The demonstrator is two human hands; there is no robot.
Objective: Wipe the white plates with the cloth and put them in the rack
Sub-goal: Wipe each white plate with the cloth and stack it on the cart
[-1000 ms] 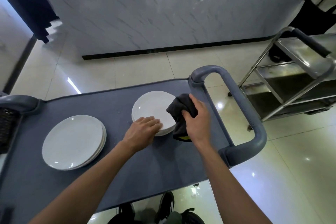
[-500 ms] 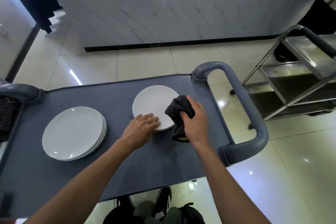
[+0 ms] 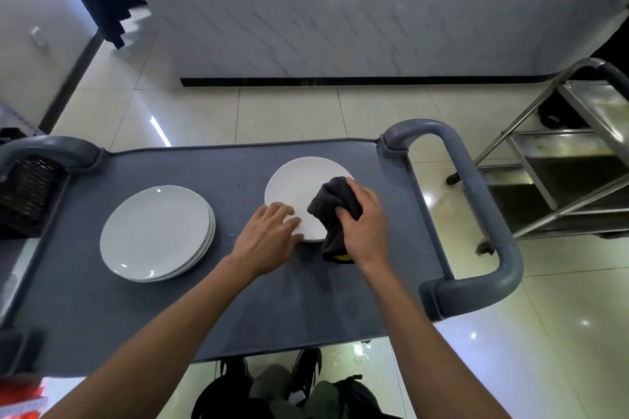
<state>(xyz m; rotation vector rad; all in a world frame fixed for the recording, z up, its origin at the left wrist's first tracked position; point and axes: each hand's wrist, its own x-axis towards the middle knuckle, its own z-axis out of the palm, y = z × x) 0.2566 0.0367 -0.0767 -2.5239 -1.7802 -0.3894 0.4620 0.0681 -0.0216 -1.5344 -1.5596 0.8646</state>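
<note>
Both hands are down on the grey cart, right over the single white plate that lies flat toward its right end. The right hand grips the dark cloth, fingers curled round the bundle, and the cloth sits pressed on the plate's near right part, with a tail hanging off the rim onto the cart top; there's a flash of yellow at the cloth's lower edge. The left hand lies flat, fingers straight and together, their tips resting on the plate's near left rim and the palm on the cart, holding nothing. Over to the left, well apart from the action, a stack of white plates sits flat on the same cart; how many plates are in it I cannot tell. At the far left edge there's a dark basket with a gridded wall, tucked just beside the cart's left handle; whether it is the rack, I cannot tell. The right handle loops out past the right hand. Beyond it stands a steel trolley on the glossy tiled floor, and a marbled wall runs across the back. Dark shoes show under the cart's near edge.
</note>
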